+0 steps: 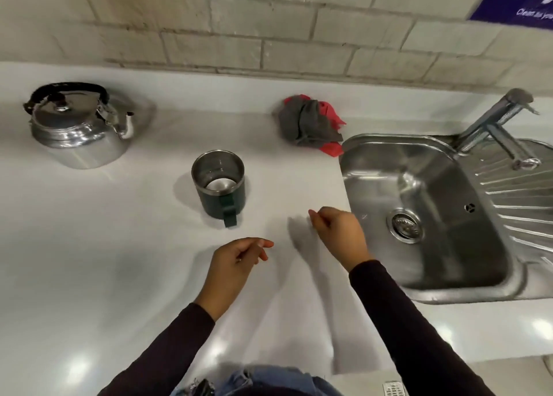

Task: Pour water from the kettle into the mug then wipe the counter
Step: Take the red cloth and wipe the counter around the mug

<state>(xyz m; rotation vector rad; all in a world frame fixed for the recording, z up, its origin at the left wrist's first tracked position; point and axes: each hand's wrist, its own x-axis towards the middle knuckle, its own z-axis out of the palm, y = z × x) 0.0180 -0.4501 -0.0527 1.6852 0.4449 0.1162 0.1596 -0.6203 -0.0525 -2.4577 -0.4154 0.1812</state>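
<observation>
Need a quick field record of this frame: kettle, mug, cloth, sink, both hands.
kettle: upright on counter, far left, lid on
mug: upright, left of the hands, handle toward the person; contents unclear
cloth: crumpled, grey and red, by the sink's back left corner
sink: right side, basin looks empty
left hand: above counter, holds nothing
right hand: above counter near sink edge, holds nothing

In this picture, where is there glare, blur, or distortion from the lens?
Head view: bright glare spots on the counter near the bottom edge; wide-angle bending of the wall tiles; slight motion blur on the right hand and tap; soft shadows beside the mug.
</observation>
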